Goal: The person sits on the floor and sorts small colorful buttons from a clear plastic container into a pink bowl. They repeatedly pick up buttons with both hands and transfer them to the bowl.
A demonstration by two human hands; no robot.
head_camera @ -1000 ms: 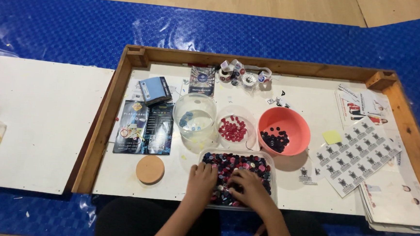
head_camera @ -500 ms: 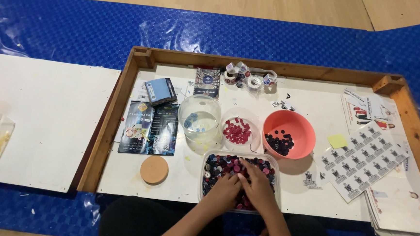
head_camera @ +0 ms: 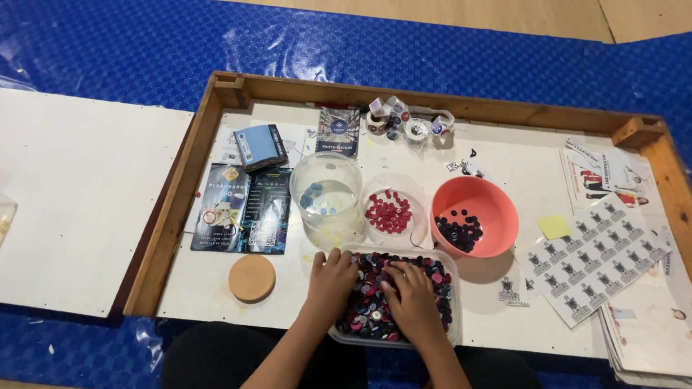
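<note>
where both hands lay flat a second ago, left hand (head_camera: 331, 278) and right hand (head_camera: 413, 299) now dig loosely, grip unclear, into the mixed buttons (head_camera: 371, 300) in the clear tub (head_camera: 453, 305), sorting underway.

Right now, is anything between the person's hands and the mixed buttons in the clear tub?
Nothing visible. Both the left hand and the right hand already rest on the mixed buttons inside the clear tub, with no lid over it.
</note>
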